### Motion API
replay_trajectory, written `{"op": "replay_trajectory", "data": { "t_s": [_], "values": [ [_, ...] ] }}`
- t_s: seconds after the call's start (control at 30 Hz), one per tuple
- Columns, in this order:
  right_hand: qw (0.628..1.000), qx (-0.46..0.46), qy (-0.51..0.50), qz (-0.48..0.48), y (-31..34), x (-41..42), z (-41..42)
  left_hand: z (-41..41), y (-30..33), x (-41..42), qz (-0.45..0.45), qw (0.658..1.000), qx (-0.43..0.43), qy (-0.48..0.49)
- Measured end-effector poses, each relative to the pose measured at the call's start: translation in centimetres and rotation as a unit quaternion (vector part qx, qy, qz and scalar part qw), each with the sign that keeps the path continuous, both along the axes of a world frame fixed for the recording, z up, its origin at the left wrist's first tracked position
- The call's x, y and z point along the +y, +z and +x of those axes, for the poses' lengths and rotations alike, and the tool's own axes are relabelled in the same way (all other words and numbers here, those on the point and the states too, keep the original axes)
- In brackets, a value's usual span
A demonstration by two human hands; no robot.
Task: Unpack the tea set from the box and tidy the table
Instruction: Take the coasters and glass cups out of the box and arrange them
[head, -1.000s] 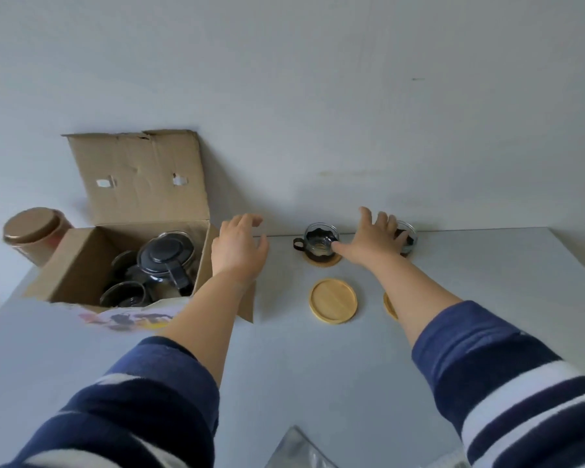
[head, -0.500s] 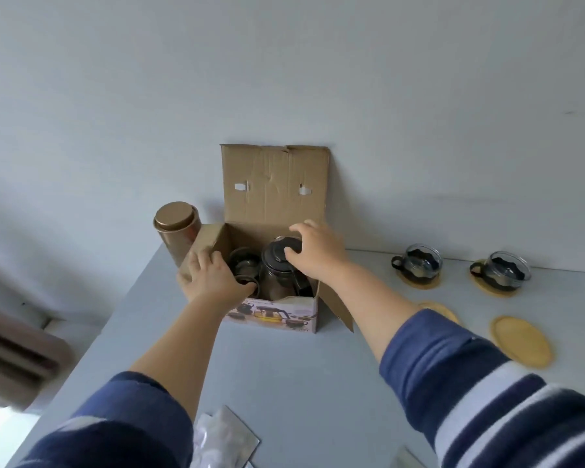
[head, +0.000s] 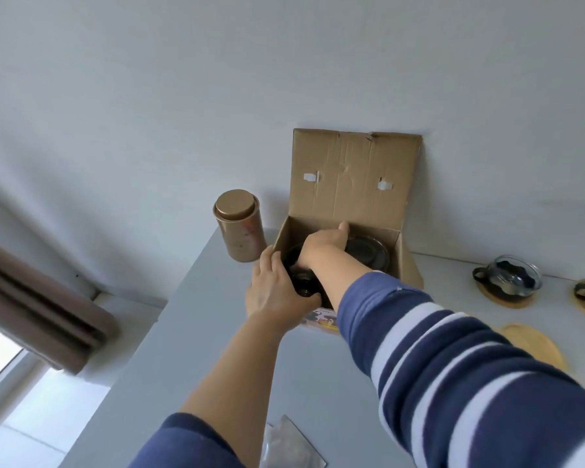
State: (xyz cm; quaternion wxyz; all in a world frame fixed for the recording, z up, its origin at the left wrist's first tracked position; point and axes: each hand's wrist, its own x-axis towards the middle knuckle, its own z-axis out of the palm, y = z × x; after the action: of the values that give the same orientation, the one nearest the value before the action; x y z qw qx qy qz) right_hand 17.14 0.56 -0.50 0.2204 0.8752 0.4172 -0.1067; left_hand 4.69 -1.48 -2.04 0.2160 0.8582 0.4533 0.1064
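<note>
Pale wall rises behind a grey counter (head: pixel 190 349). At its far left corner stands a bronze tin (head: pixel 238 229), just beside the open cardboard box (head: pixel 348 177). The left hand (head: pixel 277 292) grips the box's near left corner, its fingers (head: pixel 309 297) curled over the edge. The right hand (head: pixel 323 243) reaches inside among dark tea ware; whether it holds anything cannot be told. Further right, a glass cup (head: pixel 512 275) sits on a wooden coaster (head: pixel 507 298), and another coaster (head: pixel 534 342) lies bare nearer.
</note>
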Motion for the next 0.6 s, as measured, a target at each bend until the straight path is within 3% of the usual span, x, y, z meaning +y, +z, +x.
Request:
{"op": "replay_trajectory", "data": {
  "t_s": [0.2,0.33,0.47,0.6],
  "values": [
    [0.996,0.026,-0.027,0.085,1.3,-0.5,-0.5,0.2,0.2,0.1,0.010,0.999,0.036,0.005],
    [0.971,0.119,-0.051,0.201,4.9,-2.7,0.2,0.7,0.9,-0.2,0.012,0.996,0.079,0.027],
    [0.939,0.184,-0.100,0.272,8.5,-5.3,2.0,2.4,2.5,-0.2,0.075,0.976,0.201,0.018],
    [0.906,0.191,-0.117,0.358,9.7,-8.0,3.9,4.6,3.1,0.4,0.151,0.922,0.348,-0.076]
  ]
}}
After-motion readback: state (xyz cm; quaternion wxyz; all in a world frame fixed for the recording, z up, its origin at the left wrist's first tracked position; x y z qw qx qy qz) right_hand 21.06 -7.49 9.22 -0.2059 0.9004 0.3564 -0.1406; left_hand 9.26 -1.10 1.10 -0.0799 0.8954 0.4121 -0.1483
